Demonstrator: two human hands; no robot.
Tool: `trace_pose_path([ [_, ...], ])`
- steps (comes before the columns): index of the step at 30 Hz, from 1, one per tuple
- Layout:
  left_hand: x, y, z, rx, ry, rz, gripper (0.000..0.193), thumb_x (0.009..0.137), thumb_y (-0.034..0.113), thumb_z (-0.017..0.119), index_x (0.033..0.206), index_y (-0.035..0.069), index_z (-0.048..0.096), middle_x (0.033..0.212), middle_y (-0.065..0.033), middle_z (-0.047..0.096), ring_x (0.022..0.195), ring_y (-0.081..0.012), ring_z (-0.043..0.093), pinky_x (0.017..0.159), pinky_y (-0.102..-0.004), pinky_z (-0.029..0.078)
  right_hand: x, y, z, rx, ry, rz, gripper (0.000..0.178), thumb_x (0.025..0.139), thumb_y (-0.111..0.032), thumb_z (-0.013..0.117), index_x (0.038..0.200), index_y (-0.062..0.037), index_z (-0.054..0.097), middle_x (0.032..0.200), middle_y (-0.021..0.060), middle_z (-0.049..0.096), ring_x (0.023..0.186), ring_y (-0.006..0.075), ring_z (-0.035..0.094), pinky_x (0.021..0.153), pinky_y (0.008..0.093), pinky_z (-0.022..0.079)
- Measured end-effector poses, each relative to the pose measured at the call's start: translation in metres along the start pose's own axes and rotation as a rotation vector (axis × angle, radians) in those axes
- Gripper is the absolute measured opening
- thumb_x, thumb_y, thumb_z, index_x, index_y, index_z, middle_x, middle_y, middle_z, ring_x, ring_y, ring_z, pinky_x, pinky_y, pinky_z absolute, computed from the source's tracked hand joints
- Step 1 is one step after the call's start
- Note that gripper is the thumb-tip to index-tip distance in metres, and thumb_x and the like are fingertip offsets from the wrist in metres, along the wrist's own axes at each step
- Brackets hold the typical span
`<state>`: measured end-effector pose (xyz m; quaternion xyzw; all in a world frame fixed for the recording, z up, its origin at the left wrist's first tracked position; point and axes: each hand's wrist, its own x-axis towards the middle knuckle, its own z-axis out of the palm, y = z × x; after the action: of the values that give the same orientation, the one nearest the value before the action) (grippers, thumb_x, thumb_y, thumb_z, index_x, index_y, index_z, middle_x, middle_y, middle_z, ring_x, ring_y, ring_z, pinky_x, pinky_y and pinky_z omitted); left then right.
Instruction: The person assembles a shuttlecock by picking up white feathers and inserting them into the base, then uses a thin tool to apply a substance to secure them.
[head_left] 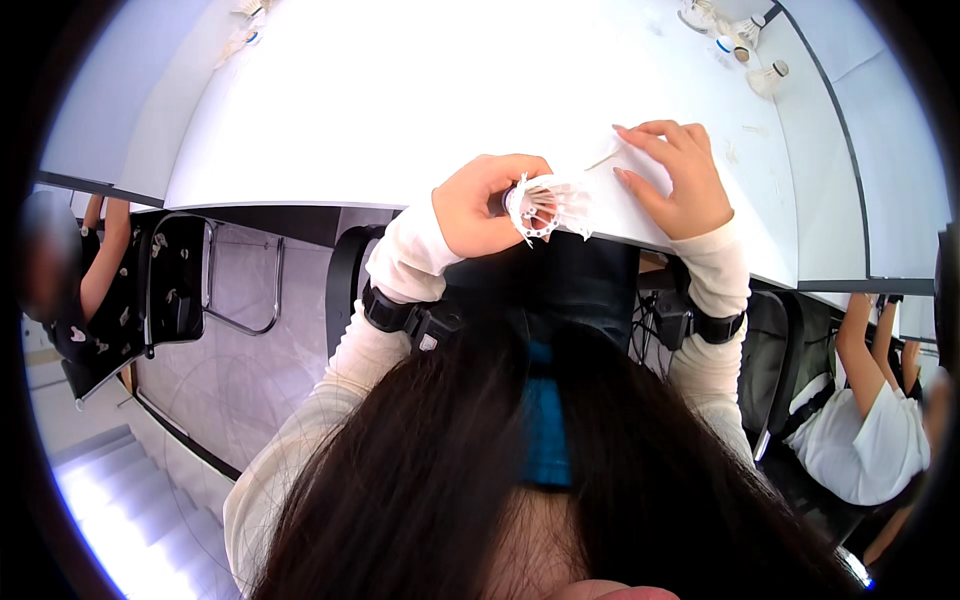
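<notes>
My left hand (489, 200) is closed around a white feather shuttlecock (541, 208) at the table's near edge. Its dark base sits in my grip, and the skirt, with its quills and ragged feather tips, points right and toward me. To the right, my right hand (675, 178) hovers by the table edge with thumb and forefinger spread apart. A thin pale sliver, perhaps a loose feather (603, 160), shows just left of those fingertips; it looks apart from them.
The white table (400, 120) has side panels at left and right. Several shuttlecocks (768, 78) lie at the far right, more (243, 38) at the far left. Small feather bits are near the right panel. People sit on both sides; a metal-framed chair (240, 290) stands left.
</notes>
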<state>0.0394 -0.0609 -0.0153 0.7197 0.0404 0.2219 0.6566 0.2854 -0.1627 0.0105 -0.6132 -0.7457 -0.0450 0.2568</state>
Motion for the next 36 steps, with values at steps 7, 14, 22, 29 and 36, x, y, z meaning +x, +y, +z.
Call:
trace_pose_path([
  [7,0.001,0.0,-0.001,-0.015,0.033,-0.015,0.014,0.083,0.002,0.063,0.097,-0.001,0.06,0.083,-0.0028,0.061,0.08,-0.0089,0.057,0.072,-0.0243,0.047,0.003,0.01,0.007,0.038,0.017,0.077,0.028,0.078,-0.02,0.077,0.103,-0.0073,0.074,0.09,0.0053,0.06,0.087,0.0237,0.049,0.077,0.0311,0.044],
  [14,-0.003,-0.012,-0.008,-0.03,0.004,-0.033,0.033,0.086,0.016,0.067,0.112,-0.001,0.056,0.091,-0.007,0.063,0.083,-0.0141,0.061,0.076,-0.0285,0.05,0.007,0.003,0.016,0.0,0.059,-0.017,0.014,0.081,-0.013,0.074,0.094,-0.0092,0.075,0.081,0.0031,0.056,0.077,0.0211,0.048,0.068,0.0311,0.042],
  [22,0.0,-0.001,0.003,-0.061,0.089,-0.019,0.018,0.083,0.001,0.063,0.1,-0.002,0.06,0.085,-0.0034,0.062,0.08,-0.0089,0.057,0.073,-0.0245,0.048,0.004,-0.002,0.021,-0.11,0.031,0.016,0.016,0.082,-0.012,0.072,0.097,-0.0085,0.076,0.08,0.0054,0.053,0.077,0.0219,0.048,0.066,0.0314,0.04],
  [29,0.0,0.0,0.001,0.009,0.077,-0.023,0.017,0.082,0.002,0.064,0.099,-0.001,0.06,0.083,-0.0037,0.061,0.079,-0.0085,0.055,0.072,-0.0244,0.047,-0.002,-0.017,0.015,-0.173,0.006,0.02,0.022,0.082,-0.025,0.072,0.095,-0.0071,0.073,0.08,0.005,0.051,0.079,0.0213,0.049,0.067,0.0332,0.041],
  [36,0.0,0.002,0.0,0.032,0.035,-0.021,0.018,0.083,0.003,0.065,0.1,-0.001,0.06,0.083,-0.0031,0.059,0.08,-0.0093,0.053,0.074,-0.0256,0.045,0.001,-0.016,0.014,-0.152,0.06,0.018,0.018,0.081,-0.016,0.073,0.097,-0.0073,0.074,0.08,0.0063,0.051,0.077,0.023,0.049,0.067,0.0333,0.042],
])
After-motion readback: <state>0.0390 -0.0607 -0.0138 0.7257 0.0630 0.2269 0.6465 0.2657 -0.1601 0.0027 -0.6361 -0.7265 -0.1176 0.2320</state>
